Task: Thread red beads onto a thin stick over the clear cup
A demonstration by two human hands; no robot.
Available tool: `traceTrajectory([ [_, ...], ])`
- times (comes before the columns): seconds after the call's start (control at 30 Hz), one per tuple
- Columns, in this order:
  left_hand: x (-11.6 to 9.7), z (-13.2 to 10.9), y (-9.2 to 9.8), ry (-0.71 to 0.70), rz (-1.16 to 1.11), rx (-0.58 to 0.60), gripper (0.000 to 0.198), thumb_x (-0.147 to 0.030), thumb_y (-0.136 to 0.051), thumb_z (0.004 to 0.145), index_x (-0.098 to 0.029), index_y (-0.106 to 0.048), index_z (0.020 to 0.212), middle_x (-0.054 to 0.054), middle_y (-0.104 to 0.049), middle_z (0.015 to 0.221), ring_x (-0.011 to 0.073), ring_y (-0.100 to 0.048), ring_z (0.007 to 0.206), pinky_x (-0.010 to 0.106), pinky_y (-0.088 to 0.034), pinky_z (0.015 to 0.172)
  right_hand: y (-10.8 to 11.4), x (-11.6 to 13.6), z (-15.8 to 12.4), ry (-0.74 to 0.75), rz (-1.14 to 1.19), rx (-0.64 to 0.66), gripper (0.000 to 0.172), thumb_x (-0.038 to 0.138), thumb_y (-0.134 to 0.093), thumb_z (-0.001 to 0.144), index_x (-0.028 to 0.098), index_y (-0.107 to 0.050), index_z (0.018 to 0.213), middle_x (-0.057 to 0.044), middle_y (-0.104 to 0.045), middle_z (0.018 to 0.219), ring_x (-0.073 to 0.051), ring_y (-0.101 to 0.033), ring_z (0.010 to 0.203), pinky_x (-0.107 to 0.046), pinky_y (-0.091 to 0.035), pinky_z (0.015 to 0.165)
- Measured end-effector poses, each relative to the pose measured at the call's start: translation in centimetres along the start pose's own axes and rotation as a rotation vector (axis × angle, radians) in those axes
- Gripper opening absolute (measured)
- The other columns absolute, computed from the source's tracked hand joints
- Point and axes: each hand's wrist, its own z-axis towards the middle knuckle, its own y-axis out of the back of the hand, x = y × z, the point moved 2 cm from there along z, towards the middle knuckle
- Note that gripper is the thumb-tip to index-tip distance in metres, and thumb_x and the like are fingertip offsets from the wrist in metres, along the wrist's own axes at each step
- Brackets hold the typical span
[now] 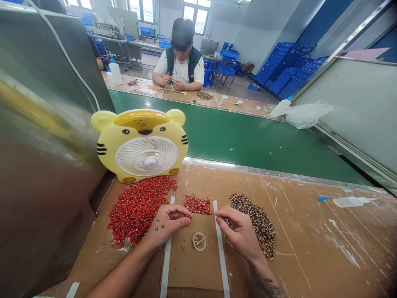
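My left hand (169,223) is closed in a pinch on a small red piece (190,216). Across from it, my right hand (237,227) pinches a thin stick-like thing, mostly hidden by the fingers. Between and beyond the hands lies a small group of red pieces (197,204) with thin pale ends. A big heap of the same red pieces (136,207) spreads left of my left hand. Beside my right hand is a heap of small black-and-tan pieces (256,221). Below the hands, a small clear cup (199,241) holds a pale stick.
A yellow animal-faced fan (145,145) stands behind the red heap. Two white tape strips (221,248) border the cardboard work area. A squeeze bottle (352,201) lies at right. Past the green belt (248,140), a person (182,62) handles small parts. A metal cabinet (46,145) rises at left.
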Motion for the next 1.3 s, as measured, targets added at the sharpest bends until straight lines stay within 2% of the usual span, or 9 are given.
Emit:
traceTrajectory([
  [0.1,0.2,0.1,0.0,-0.011,0.005,-0.005,0.015,-0.018,-0.082,0.061,-0.013,-0.076,0.073,0.003,-0.073,0.067,0.0138,-0.064,0.064,0.023,-0.049,0.065,-2.2,1.0,0.6,-0.018,0.219,-0.065,0.015,0.029,-0.062,0.09,0.02,-0.074,0.089,-0.006,-0.074,0.082,-0.019,-0.068,0.074,-0.029,-0.053,0.068],
  [0.2,0.5,0.1,0.2,-0.03,-0.009,0.015,0.015,-0.019,-0.082,0.064,-0.013,-0.076,0.076,0.004,-0.074,0.071,0.0146,-0.066,0.066,0.024,-0.05,0.066,-4.0,1.8,1.0,-0.068,0.373,-0.064,0.014,0.029,-0.063,0.09,0.021,-0.075,0.093,-0.007,-0.077,0.091,-0.02,-0.071,0.082,-0.031,-0.057,0.074],
  [0.3,0.7,0.1,0.3,-0.058,-0.024,0.034,0.016,-0.021,-0.082,0.066,-0.014,-0.076,0.079,0.005,-0.074,0.074,0.0159,-0.067,0.068,0.025,-0.051,0.068,-4.8,2.3,1.2,-0.019,0.389,-0.083,0.01,0.026,-0.067,0.088,0.022,-0.076,0.089,-0.008,-0.076,0.091,-0.021,-0.071,0.086,-0.034,-0.057,0.08],
  [0.47,0.5,-0.1,0.1,-0.086,-0.051,0.073,0.017,-0.024,-0.082,0.068,-0.014,-0.076,0.08,0.006,-0.074,0.077,0.0171,-0.067,0.071,0.027,-0.053,0.071,-5.6,2.5,1.3,0.032,0.396,-0.06,0.005,0.023,-0.07,0.086,0.022,-0.074,0.086,-0.006,-0.073,0.087,-0.02,-0.068,0.084,-0.034,-0.056,0.079],
  [0.63,0.7,-0.1,0.0,-0.097,-0.057,0.1,0.017,-0.025,-0.082,0.069,-0.014,-0.076,0.081,0.007,-0.075,0.08,0.0186,-0.068,0.075,0.029,-0.054,0.074,-5.9,2.5,1.2,0.055,0.39,-0.052,0.007,0.024,-0.068,0.087,0.022,-0.075,0.087,-0.006,-0.072,0.087,-0.019,-0.067,0.083,-0.033,-0.055,0.077],
  [0.8,0.1,-0.2,0.0,-0.106,-0.005,0.043,0.017,-0.025,-0.082,0.067,-0.014,-0.077,0.079,0.006,-0.075,0.076,0.0175,-0.068,0.07,0.027,-0.053,0.07,-5.5,2.8,1.1,0.063,0.311,-0.034,0.012,0.024,-0.066,0.089,0.023,-0.077,0.09,-0.006,-0.073,0.087,-0.019,-0.068,0.081,-0.032,-0.055,0.076],
  [1.1,0.4,-0.3,0.4,-0.187,0.092,0.034,0.008,-0.022,-0.079,0.071,-0.017,-0.081,0.077,0.007,-0.077,0.079,0.0191,-0.067,0.074,0.027,-0.051,0.07,-5.2,2.8,1.1,-0.034,0.379,-0.027,0.011,0.03,-0.069,0.087,0.022,-0.077,0.084,-0.006,-0.075,0.082,-0.02,-0.069,0.077,-0.031,-0.056,0.072],
  [1.3,0.1,-0.5,0.3,-0.17,0.08,0.02,0.008,-0.023,-0.08,0.069,-0.018,-0.081,0.075,0.007,-0.076,0.072,0.0184,-0.067,0.066,0.027,-0.051,0.064,-5.3,3.3,1.0,0.03,0.341,-0.021,0.01,0.025,-0.066,0.089,0.021,-0.075,0.085,-0.005,-0.073,0.08,-0.018,-0.067,0.074,-0.029,-0.053,0.069],
])
